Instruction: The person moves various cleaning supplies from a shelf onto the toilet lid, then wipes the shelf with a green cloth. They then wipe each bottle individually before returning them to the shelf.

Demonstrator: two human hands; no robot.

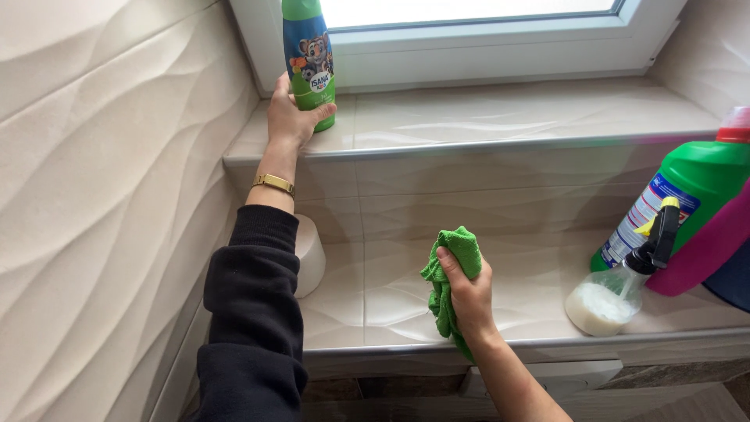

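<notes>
Beige tile with a soft wave relief covers nearly everything here: the wall (pixel 94 195) on the left, a window sill (pixel 508 117) and a lower ledge (pixel 391 297) stepped out in front of it. Both steps are edged with a thin metal strip along the front. A white window frame (pixel 484 47) rises from the back of the sill, with bright daylight behind the glass.

The left hand (pixel 291 116), in a black sleeve with a gold bracelet (pixel 273 184) at the wrist, is wrapped around the base of a green and blue bottle (pixel 310 59) that stands upright at the left end of the sill, close to the window frame. The right hand (pixel 469 293) is closed around a bunched green cloth (pixel 449 273), held over the front edge of the lower ledge, about at its middle; whether the cloth touches the tile cannot be told.

At the right end of the lower ledge stands a clear spray bottle (pixel 605 301) with a black trigger head and a whitish liquid in its bottom. Just behind it is a large green detergent bottle (pixel 687 195) with a red cap, and a pink container (pixel 707 250) leans in from the right edge. A white rounded object (pixel 311 254) sits at the ledge's left end, partly hidden by the left forearm.
</notes>
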